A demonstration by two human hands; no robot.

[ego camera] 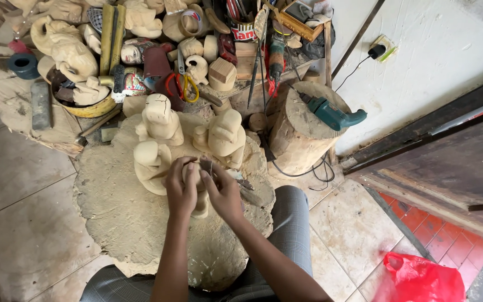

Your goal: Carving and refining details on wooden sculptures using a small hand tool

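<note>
Carving step: my left hand [181,193] gripped the pale wooden figure [152,168] on the stump [118,218]; right hand [223,193] pinched a small dark piece [207,166], probably abrasive. Next move probably needs light, steady strokes.

Bare forearms, no sleeves, grey checked trousers [294,223], bare hands without rings

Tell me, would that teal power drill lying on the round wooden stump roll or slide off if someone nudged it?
The teal drill lies on its side on the stump, so it probably wouldn't roll; its handle would stop it. Its handle end overhangs the stump's rim, so a push that way might tip it off. It looks rigid and fairly heavy, and its trailing cord might drag.
</note>
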